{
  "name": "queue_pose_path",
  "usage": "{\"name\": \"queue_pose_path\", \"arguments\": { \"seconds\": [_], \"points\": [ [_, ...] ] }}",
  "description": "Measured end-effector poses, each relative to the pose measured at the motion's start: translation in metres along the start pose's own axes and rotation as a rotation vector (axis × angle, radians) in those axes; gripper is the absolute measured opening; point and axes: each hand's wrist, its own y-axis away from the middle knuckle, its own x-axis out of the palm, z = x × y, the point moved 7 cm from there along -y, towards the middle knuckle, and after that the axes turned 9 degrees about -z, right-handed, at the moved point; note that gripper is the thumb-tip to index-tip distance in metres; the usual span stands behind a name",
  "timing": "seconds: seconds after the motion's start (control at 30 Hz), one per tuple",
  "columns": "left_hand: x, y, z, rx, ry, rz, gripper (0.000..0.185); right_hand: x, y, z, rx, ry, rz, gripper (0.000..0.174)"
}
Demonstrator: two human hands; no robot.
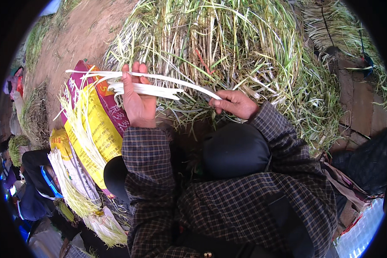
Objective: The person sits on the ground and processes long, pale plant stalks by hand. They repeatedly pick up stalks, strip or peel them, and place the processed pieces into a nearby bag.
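Observation:
My left hand point(138, 96), palm up, holds several long white plant stalks point(164, 91) across its palm, with the thumb over them. One longer pale stalk point(177, 82) arches from this hand to my right hand point(233, 104), which pinches its end between thumb and fingers. More thin pale stalks point(90, 138) lie on a yellow and purple printed sack point(100, 125) beside my left forearm. Beyond both hands spreads a large heap of green and straw-coloured stalks point(213, 42).
Bundles of pale stalks point(71, 190) lie at the lower left, near a person's dark-clothed leg point(35, 161). Bare brown soil point(74, 35) shows at the upper left. Bricks point(361, 103) and another row of stalks point(325, 25) are on the right.

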Motion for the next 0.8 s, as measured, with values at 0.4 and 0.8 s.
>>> {"name": "queue_pose_path", "arguments": {
  "seconds": [0.4,0.8],
  "points": [
    [-0.001,0.027,0.074,-0.249,-0.295,0.002,0.036,-0.031,0.056,0.048,-0.156,-0.086,-0.145,0.024],
    [-0.015,0.036,0.083,-0.336,-0.178,0.049,0.037,-0.095,0.100,0.049,-0.207,1.024,-0.613,0.014]
  ]
}}
